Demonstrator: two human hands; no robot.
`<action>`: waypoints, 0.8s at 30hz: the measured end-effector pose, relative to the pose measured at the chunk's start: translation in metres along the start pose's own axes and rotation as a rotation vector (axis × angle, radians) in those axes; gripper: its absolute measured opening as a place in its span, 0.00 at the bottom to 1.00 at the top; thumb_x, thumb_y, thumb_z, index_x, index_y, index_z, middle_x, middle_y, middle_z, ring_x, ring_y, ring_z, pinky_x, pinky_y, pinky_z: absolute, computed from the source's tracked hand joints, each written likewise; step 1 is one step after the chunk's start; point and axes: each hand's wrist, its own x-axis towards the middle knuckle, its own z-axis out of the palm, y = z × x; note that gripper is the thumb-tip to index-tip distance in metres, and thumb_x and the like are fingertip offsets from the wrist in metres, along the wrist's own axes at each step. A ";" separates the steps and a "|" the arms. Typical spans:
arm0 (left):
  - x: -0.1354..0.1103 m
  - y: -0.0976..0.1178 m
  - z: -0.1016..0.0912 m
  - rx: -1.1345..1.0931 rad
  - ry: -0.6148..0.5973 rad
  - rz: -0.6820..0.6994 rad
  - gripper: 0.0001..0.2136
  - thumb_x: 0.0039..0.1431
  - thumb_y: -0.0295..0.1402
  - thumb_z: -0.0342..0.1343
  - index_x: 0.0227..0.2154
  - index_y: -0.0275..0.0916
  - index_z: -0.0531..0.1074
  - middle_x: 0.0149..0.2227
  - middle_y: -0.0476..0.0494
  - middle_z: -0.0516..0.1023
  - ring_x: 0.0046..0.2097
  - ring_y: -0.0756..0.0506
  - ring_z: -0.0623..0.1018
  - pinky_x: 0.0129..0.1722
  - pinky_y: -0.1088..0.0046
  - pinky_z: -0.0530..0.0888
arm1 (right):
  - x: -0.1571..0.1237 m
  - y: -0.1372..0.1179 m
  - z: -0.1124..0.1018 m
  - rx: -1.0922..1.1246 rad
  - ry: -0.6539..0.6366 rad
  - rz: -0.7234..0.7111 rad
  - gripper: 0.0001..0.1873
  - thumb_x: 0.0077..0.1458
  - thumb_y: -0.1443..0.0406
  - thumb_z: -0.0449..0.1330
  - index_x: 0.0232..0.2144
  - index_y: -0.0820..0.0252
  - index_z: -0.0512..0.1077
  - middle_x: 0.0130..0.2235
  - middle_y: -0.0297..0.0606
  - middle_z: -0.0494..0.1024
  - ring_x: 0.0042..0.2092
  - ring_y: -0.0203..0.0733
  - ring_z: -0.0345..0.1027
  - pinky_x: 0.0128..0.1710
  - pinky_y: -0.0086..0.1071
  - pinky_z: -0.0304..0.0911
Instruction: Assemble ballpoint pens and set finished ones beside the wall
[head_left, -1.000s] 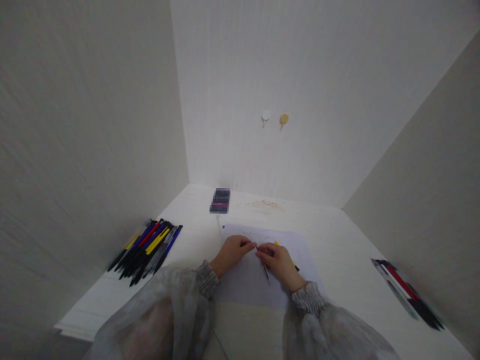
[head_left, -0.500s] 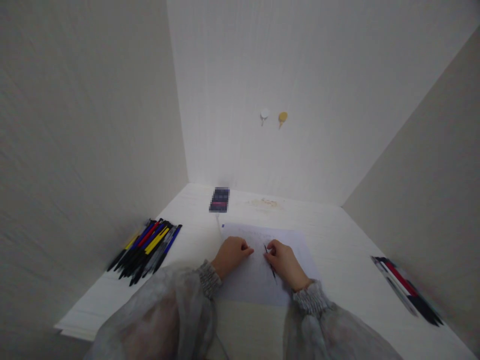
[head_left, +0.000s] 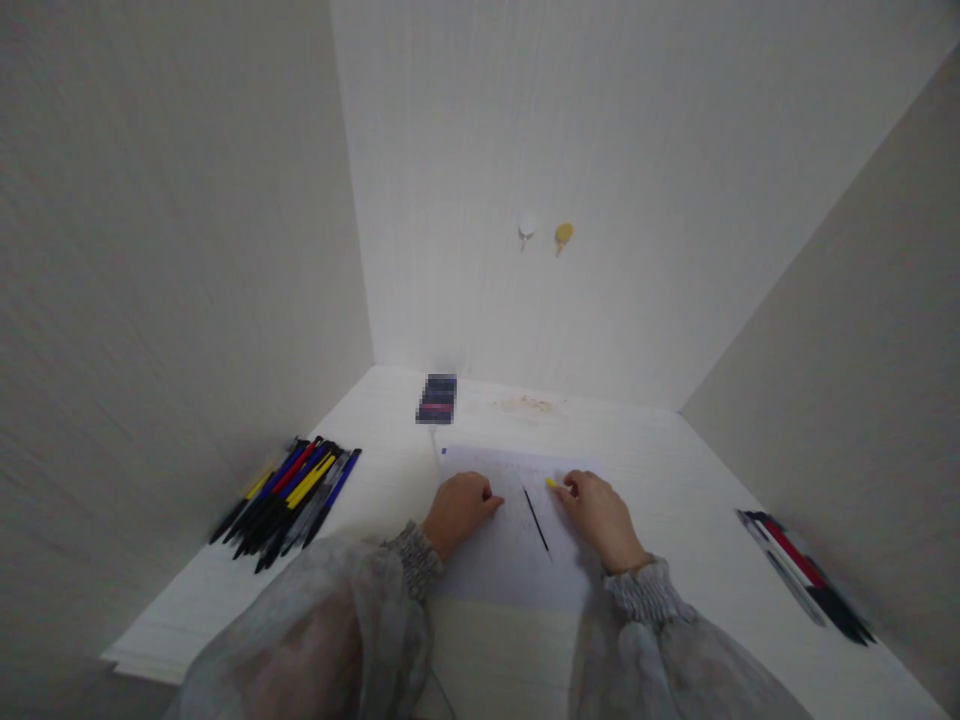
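Note:
A white sheet of paper (head_left: 495, 560) lies on the table in front of me. My left hand (head_left: 459, 508) rests on its left part with the fingers curled in; whether anything is in them I cannot see. A thin black pen refill (head_left: 536, 520) lies loose on the paper between my hands. My right hand (head_left: 600, 515) is on the paper's right part, its fingertips pinched on a small yellow pen part (head_left: 552, 484).
A pile of several pens (head_left: 289, 490) in black, blue, yellow and red lies at the left by the wall. A few more pens (head_left: 806, 575) lie at the right edge. A blurred dark object (head_left: 437, 398) sits at the back. Two hooks (head_left: 544, 233) hang on the wall.
My hands have drawn apart. The black refill, earlier in my right hand, now lies on the paper. My right hand has moved right onto the yellow part.

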 end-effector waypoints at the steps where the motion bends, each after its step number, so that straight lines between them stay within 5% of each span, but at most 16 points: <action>1: 0.000 0.000 -0.001 -0.006 0.012 -0.010 0.14 0.51 0.42 0.46 0.26 0.37 0.71 0.29 0.44 0.73 0.33 0.47 0.71 0.33 0.72 0.64 | 0.001 0.005 -0.002 -0.026 -0.025 0.015 0.13 0.49 0.58 0.51 0.32 0.61 0.69 0.35 0.42 0.72 0.35 0.40 0.65 0.31 0.29 0.53; 5: -0.001 -0.004 -0.008 0.003 0.066 -0.077 0.15 0.53 0.42 0.44 0.26 0.37 0.69 0.30 0.44 0.72 0.34 0.48 0.71 0.34 0.72 0.63 | 0.004 0.016 -0.002 -0.058 -0.132 -0.018 0.10 0.47 0.62 0.53 0.28 0.63 0.70 0.32 0.42 0.72 0.34 0.40 0.65 0.31 0.29 0.53; 13: -0.002 -0.010 -0.019 0.043 0.036 -0.224 0.13 0.50 0.43 0.47 0.31 0.38 0.64 0.33 0.45 0.72 0.35 0.47 0.71 0.32 0.73 0.63 | 0.008 0.032 -0.013 -0.042 -0.145 -0.071 0.07 0.44 0.68 0.55 0.27 0.63 0.71 0.27 0.41 0.74 0.31 0.40 0.66 0.28 0.28 0.52; 24: -0.001 -0.011 -0.015 0.030 -0.036 -0.216 0.10 0.49 0.38 0.48 0.32 0.38 0.62 0.32 0.45 0.72 0.34 0.47 0.72 0.30 0.74 0.63 | 0.005 0.041 -0.030 0.167 -0.106 -0.140 0.10 0.44 0.66 0.52 0.23 0.61 0.73 0.23 0.37 0.74 0.27 0.38 0.65 0.26 0.27 0.53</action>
